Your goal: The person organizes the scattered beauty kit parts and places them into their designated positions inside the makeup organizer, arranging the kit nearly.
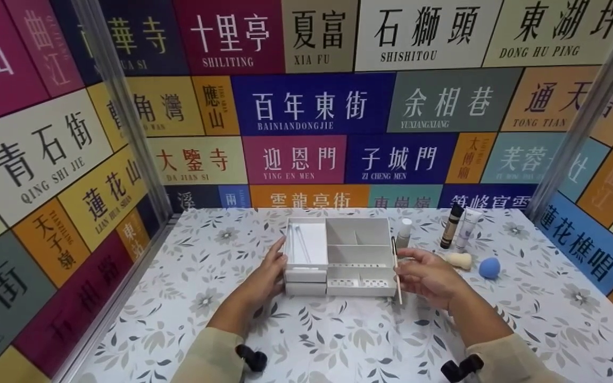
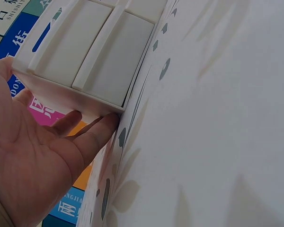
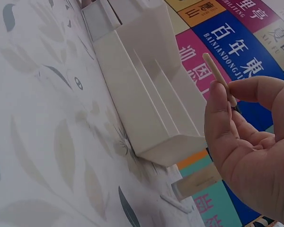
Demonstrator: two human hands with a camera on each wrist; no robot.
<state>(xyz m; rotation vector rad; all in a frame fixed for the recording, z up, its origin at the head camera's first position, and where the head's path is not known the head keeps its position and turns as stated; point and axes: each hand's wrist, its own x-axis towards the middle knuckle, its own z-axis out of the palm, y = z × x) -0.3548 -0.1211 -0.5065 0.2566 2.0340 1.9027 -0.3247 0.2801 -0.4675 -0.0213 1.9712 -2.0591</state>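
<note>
A white organizer box [image 1: 359,231] with compartments and small drawers sits on the patterned table. Against its left side rest the fingers of my left hand [image 1: 269,274]; in the left wrist view that hand [image 2: 42,146] touches the side wall beside the drawers [image 2: 118,56], fingers fairly straight. My right hand [image 1: 429,274] pinches a thin brush [image 1: 397,276] upright at the box's right side, its dark end up. The right wrist view shows the brush's pale handle [image 3: 215,71] between thumb and index finger of the hand [image 3: 255,146], apart from the box [image 3: 146,94].
Behind my right hand stands a small white-capped bottle [image 1: 405,231]. Farther right are a dark-capped tube [image 1: 449,231], a white tube [image 1: 467,231], a cream sponge [image 1: 460,260] and a blue sponge [image 1: 489,267]. Panels with lettering [image 1: 312,103] surround the table.
</note>
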